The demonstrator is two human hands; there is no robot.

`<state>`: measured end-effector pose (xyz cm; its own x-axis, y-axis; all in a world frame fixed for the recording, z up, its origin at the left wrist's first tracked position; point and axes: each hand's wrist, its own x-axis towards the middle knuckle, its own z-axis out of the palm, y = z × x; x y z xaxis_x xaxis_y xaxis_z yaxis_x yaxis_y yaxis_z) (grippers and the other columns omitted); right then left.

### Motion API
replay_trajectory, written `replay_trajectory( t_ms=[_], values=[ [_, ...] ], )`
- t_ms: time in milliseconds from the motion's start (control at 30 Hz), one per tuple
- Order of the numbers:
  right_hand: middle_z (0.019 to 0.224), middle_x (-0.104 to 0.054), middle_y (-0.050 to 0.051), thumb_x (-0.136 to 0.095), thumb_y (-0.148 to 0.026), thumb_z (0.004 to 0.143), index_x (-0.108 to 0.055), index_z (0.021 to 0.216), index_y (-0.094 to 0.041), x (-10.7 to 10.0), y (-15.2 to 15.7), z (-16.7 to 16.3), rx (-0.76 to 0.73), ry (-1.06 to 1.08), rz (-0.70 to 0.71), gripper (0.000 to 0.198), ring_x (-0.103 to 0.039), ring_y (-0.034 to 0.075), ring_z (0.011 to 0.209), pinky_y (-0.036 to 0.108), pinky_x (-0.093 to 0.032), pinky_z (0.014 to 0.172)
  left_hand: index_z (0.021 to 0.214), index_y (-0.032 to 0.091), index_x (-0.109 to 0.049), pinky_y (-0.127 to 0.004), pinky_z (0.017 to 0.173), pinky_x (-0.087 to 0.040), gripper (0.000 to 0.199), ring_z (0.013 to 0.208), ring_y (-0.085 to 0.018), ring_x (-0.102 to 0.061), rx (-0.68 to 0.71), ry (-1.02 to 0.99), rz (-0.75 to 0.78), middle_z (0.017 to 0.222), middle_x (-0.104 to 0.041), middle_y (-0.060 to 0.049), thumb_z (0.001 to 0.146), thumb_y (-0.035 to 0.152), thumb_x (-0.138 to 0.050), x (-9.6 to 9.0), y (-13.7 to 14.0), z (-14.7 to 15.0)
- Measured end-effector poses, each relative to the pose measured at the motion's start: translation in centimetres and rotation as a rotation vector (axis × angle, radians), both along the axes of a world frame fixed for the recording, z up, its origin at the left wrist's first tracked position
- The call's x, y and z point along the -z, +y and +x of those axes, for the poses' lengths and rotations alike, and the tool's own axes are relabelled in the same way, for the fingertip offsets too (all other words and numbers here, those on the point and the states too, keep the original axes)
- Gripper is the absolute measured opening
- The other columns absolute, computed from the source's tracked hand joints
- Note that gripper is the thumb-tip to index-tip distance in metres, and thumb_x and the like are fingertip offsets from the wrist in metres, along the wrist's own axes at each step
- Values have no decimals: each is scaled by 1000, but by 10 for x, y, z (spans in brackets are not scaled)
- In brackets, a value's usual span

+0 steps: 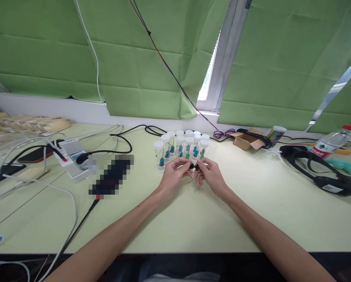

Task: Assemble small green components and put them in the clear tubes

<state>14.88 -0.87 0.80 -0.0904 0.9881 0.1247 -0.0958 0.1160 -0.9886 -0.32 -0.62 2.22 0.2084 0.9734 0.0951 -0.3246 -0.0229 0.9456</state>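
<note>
My left hand (175,172) pinches a small black part (191,166) between thumb and fingertips. Close against it, my right hand (210,174) grips a second small dark piece (196,167); whether the two are joined cannot be made out. A thin stem shows below the fingers. Just beyond my hands stand several clear tubes (158,154) with white caps, upright in a cluster. Inside them are thin stems with small blue or green pieces. The hands partly hide the nearest tubes.
On the left lie a power strip (72,158), a blurred-out phone (112,176) and tangled cables. At right are a black headset (322,176), a bottle with a red cap (332,143), an open cardboard box (246,140) and a can (277,135). Green blinds (152,78) hang behind.
</note>
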Motion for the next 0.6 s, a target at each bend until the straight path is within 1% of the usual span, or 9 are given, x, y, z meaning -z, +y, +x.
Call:
replay_trajectory(
  t_ms=[133, 233, 333, 467, 600],
  values=[
    [56, -62, -1, -65, -61, 82, -54, 80, -19, -3, -2, -1, 1, 17, 14, 44, -56, 12, 39, 22, -41, 35, 79, 15, -66, -32, 71, -53, 26, 66, -13, -64, -24, -4, -23, 85, -66, -4, 71, 36, -80, 1, 1, -1],
    [63, -64, 0, -70, -54, 80, -56, 86, -19, -3, -4, -1, -39, 32, 45, 39, -59, 12, 46, 23, -45, 42, 80, 15, -66, -32, 73, -53, 27, 68, -14, -64, -56, -21, -49, 81, -65, -4, 70, 36, -80, 0, 3, -2],
    [66, -65, -1, -74, -48, 79, -56, 92, -19, -1, -5, 0, -76, 35, 68, 37, -60, 13, 51, 25, -48, 47, 79, 14, -66, -31, 72, -53, 30, 69, -14, -63, -69, -54, -48, 83, -65, -4, 68, 37, -81, -1, 3, -1],
    [67, -65, -1, -72, -48, 81, -56, 93, -19, 1, -4, 1, -93, 21, 81, 35, -60, 13, 51, 26, -47, 47, 76, 14, -65, -29, 67, -52, 32, 67, -12, -62, -64, -77, -56, 89, -66, -5, 69, 41, -81, -2, 2, 0],
    [62, -62, -2, -71, -49, 81, -55, 88, -19, 1, -3, 0, -86, -8, 80, 34, -58, 13, 48, 25, -45, 44, 76, 14, -64, -28, 65, -50, 32, 63, -10, -60, -66, -73, -63, 88, -65, -4, 69, 40, -81, -1, 3, 0]
  ],
)
